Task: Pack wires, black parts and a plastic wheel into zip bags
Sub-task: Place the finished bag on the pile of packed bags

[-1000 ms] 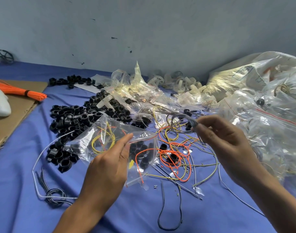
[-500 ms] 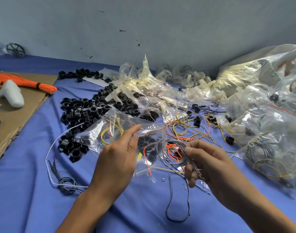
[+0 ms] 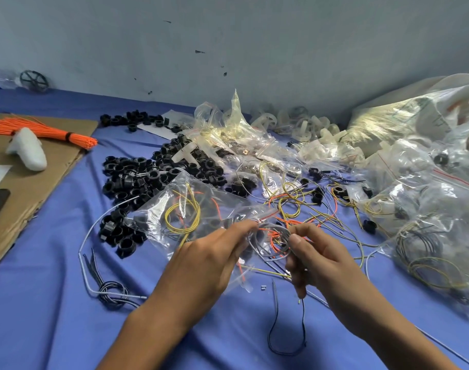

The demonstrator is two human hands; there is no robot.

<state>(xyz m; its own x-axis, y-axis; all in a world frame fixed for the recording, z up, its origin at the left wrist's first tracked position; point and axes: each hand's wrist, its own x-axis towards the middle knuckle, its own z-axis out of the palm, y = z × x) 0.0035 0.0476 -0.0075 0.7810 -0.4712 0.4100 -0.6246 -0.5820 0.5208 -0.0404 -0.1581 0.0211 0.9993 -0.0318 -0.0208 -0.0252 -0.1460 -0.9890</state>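
My left hand (image 3: 209,260) pinches the mouth of a clear zip bag (image 3: 180,209) that holds yellow and orange wire loops and some black parts. My right hand (image 3: 316,260) grips a coiled grey wire (image 3: 270,244) right at the bag's opening, touching the fingertips of the left hand. Loose yellow and orange wires (image 3: 297,206) lie just behind the hands. A pile of black ring parts (image 3: 137,180) spreads to the left of the bag. Pale plastic wheels (image 3: 265,121) lie at the back by the wall.
Filled zip bags (image 3: 428,209) are heaped at the right. Cardboard (image 3: 38,166) at the left carries an orange wire bundle (image 3: 44,132) and a white object (image 3: 28,149). A white-and-black cable (image 3: 108,289) and a black wire (image 3: 286,329) lie on the blue cloth near me.
My right hand has brought the coiled grey wire down and left from mid-air to the bag's mouth. The left hand kept its hold on the bag.
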